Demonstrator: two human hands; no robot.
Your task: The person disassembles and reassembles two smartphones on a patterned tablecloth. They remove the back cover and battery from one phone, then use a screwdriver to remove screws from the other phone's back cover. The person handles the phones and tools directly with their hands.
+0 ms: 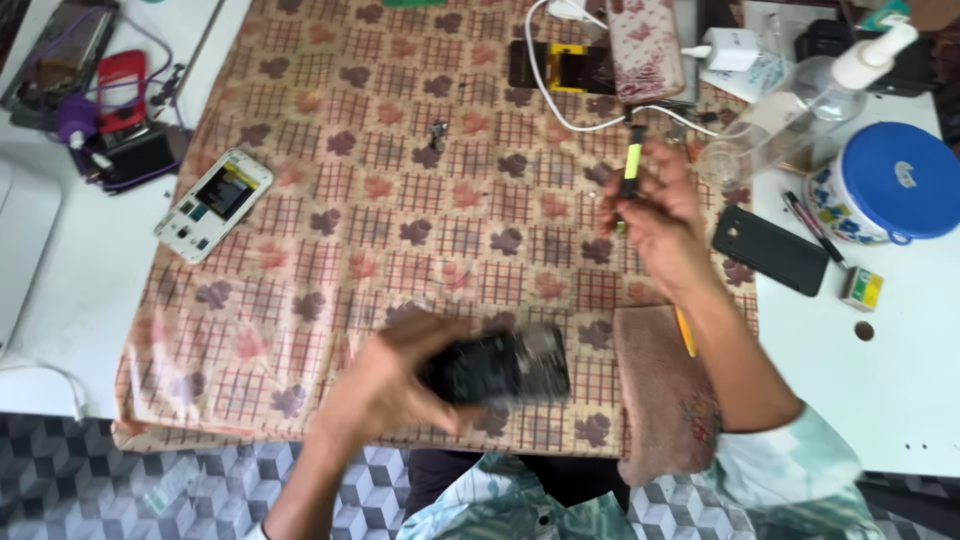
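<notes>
My left hand (385, 385) grips a dark phone (500, 368) near the front edge of the checked, leaf-patterned cloth (400, 220); the phone is blurred by motion. My right hand (655, 215) is raised over the cloth's right side and holds a thin tool with a yellow-green and black handle (630, 165), pointing away from me. A pinkish folded towel (665, 390) lies under my right forearm.
An opened white phone (213, 204) lies at the cloth's left. Further back are a phone with a yellow part (560, 68), a floral phone case (645, 45) and a white cable. On the right stand a pump bottle (800, 105), a blue-lidded tub (885, 185) and a black phone (770, 250).
</notes>
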